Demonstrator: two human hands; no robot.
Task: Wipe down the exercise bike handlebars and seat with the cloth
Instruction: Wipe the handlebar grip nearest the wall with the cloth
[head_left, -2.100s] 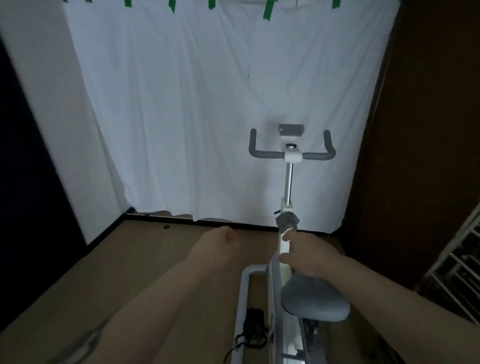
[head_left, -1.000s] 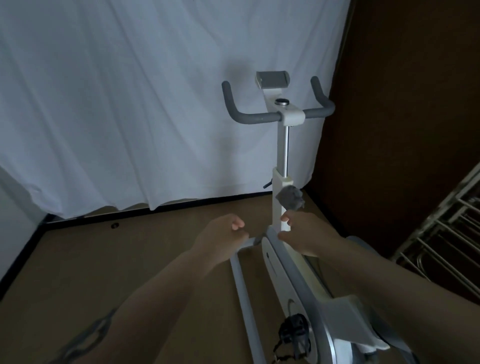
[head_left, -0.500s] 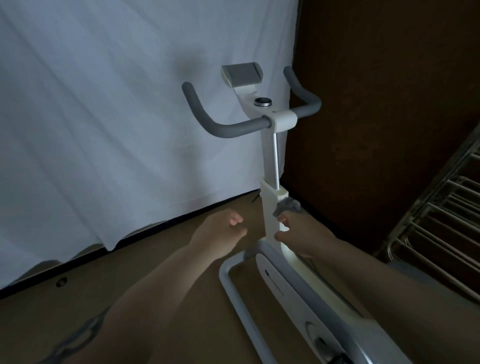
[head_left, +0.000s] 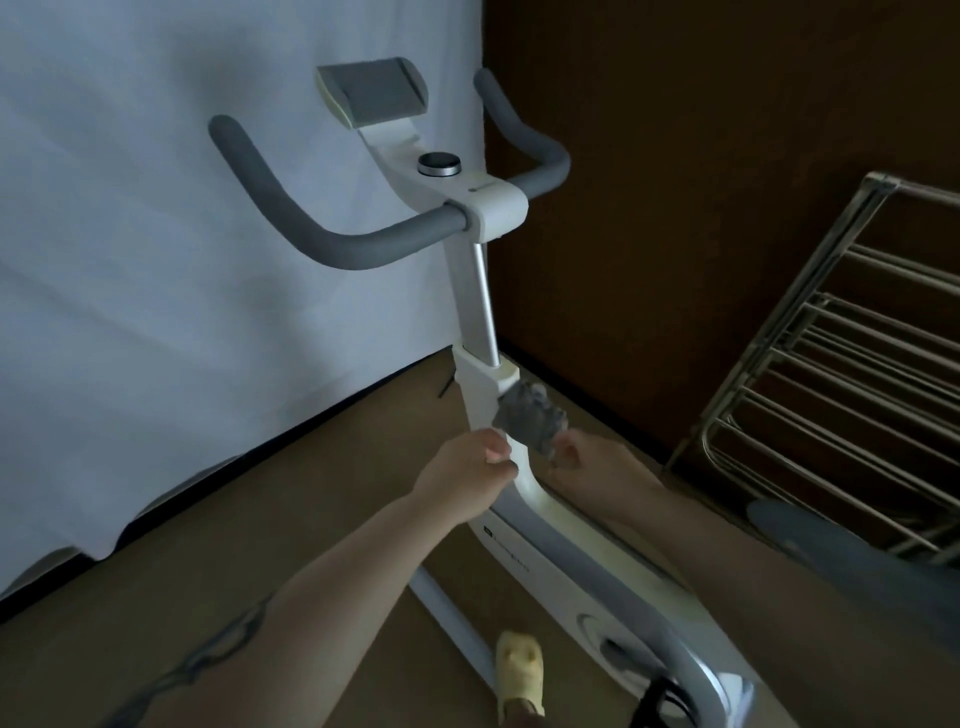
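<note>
The right hand (head_left: 587, 467) pinches the crumpled grey cloth (head_left: 530, 421) at the post; the left hand (head_left: 467, 473), curled and seemingly empty, sits beside. The handlebars (head_left: 343, 244) lie above both, long axis crosswise.
</note>
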